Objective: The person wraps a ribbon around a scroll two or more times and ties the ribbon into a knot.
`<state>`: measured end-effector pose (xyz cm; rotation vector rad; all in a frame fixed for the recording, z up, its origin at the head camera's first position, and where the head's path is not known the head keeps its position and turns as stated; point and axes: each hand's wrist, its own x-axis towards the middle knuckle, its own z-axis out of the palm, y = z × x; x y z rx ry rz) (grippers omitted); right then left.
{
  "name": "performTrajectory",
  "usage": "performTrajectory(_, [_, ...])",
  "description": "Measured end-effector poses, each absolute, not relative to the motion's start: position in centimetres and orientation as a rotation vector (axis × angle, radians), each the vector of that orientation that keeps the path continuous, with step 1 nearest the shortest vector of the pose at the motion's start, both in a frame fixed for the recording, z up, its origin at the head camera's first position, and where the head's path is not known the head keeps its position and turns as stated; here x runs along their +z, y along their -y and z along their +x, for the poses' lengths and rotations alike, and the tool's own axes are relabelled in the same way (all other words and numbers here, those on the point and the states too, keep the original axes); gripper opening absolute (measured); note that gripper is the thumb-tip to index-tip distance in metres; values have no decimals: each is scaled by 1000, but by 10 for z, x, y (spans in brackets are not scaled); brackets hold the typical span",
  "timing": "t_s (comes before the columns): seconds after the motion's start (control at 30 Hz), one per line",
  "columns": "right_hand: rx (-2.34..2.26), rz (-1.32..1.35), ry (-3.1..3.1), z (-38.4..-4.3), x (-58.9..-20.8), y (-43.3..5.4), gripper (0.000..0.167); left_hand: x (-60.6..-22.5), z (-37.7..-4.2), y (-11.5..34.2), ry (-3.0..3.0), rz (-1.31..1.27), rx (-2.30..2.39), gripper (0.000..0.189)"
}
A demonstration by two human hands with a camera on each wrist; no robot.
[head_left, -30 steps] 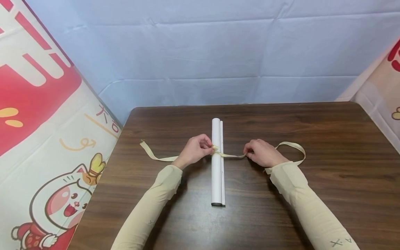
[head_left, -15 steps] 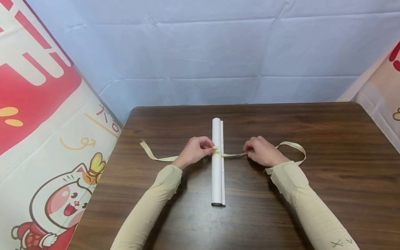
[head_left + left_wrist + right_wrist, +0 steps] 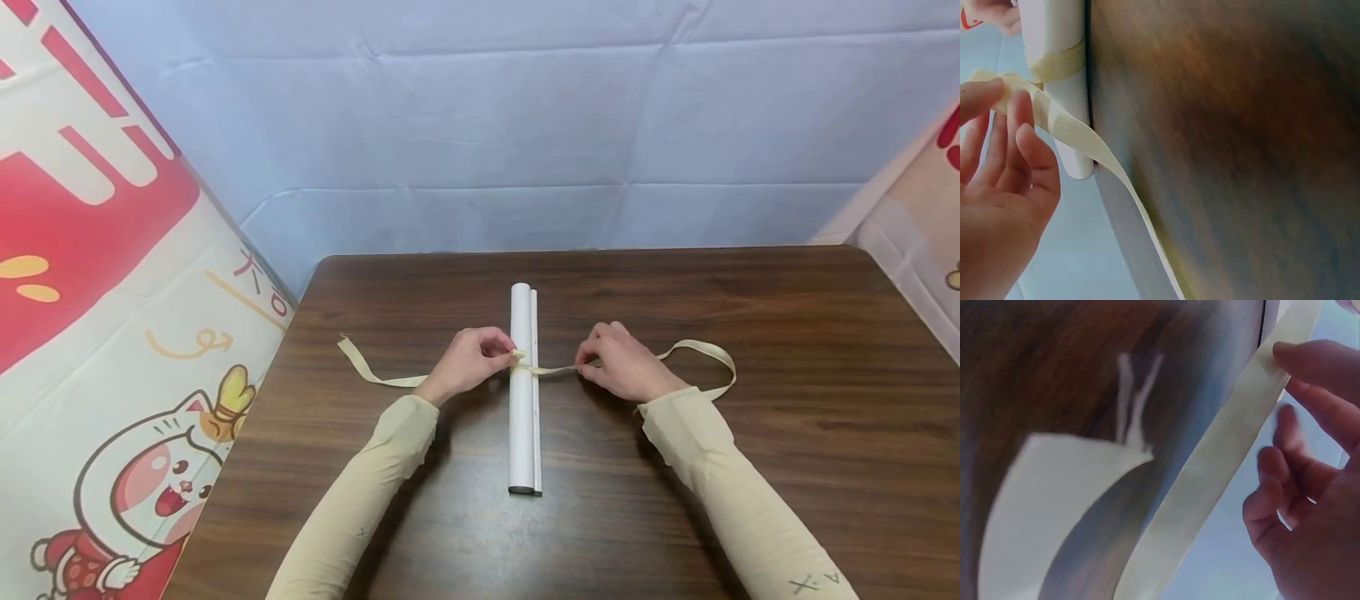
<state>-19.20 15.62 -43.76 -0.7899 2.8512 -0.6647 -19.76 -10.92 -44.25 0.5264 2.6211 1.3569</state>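
Note:
A white rolled scroll [image 3: 521,433] lies lengthwise on the table, with a thin white strip along its right side. Around its middle goes a cream ribbon [image 3: 553,370]. My left hand [image 3: 467,364] pinches a fold of the ribbon just at the scroll's left side; in the left wrist view, the ribbon [image 3: 1075,132] runs from those fingertips down to the table. To the right of the scroll, my right hand [image 3: 621,363] pinches the other length between thumb and forefinger. The right wrist view shows this ribbon [image 3: 1210,472] stretched past the palm, with its frayed end below.
The dark wooden table [image 3: 810,375] has rounded far corners. One ribbon tail trails left across it, the other curls to the right of the right wrist. A pale blue cloth [image 3: 480,125] hangs behind, and a printed cartoon banner [image 3: 90,350] stands at left.
My right hand has slid slightly left along the ribbon toward the scroll, and the span between them is shorter. The left hand stays nearly still, holding its fold.

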Motion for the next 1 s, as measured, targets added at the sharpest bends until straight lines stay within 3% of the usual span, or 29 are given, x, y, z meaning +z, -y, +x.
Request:
performTrajectory(0.27, [-617,-672,-2875,-198,-431,-148,7,-440,-197,110,-2654,517,1349,5])
performTrajectory(0.6, [-777,-642,-2935,-204,-430,-130,20,-440,-197,109,-2653,482,1337,6])
performTrajectory(0.87, [-895,-565,-3021,-206,-431,-113,8,-440,-195,108,-2679,498,1349,6])
performTrajectory(1.0, [-902,-613,-3026,-207,-432,-106,19,-439,-195,108,-2665,506,1361,5])
